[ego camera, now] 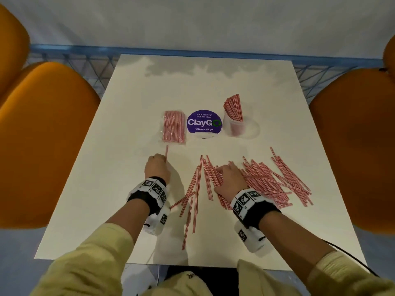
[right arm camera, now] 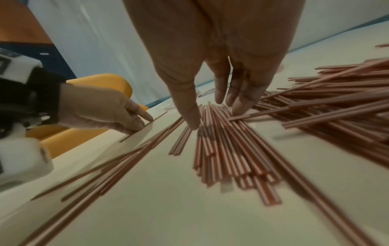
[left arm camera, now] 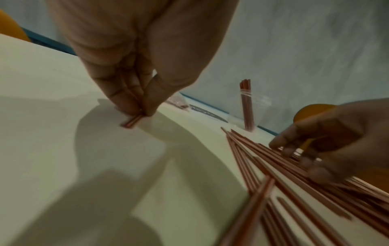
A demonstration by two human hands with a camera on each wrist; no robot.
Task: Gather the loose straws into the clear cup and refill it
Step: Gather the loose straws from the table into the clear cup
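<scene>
Pinched between thumb and fingertips, our left hand (left arm camera: 134, 69) has a narrow grip on a few straws (left arm camera: 132, 122) whose ends touch the counter (ego camera: 119, 129). Our right hand (ego camera: 229, 180) is spread wide, fingers (right arm camera: 219, 89) straight, pressing on the loose straws (ego camera: 263, 180) scattered across the counter's near right part; a thinner strand of them (ego camera: 192, 201) lies between our wrists. Farther off, the clear cup (ego camera: 236, 124) stands upright with straws in it, just beside a round purple sticker (ego camera: 204, 122), and a wrapped pack of straws (ego camera: 173, 126) lies flat on the sticker's left.
</scene>
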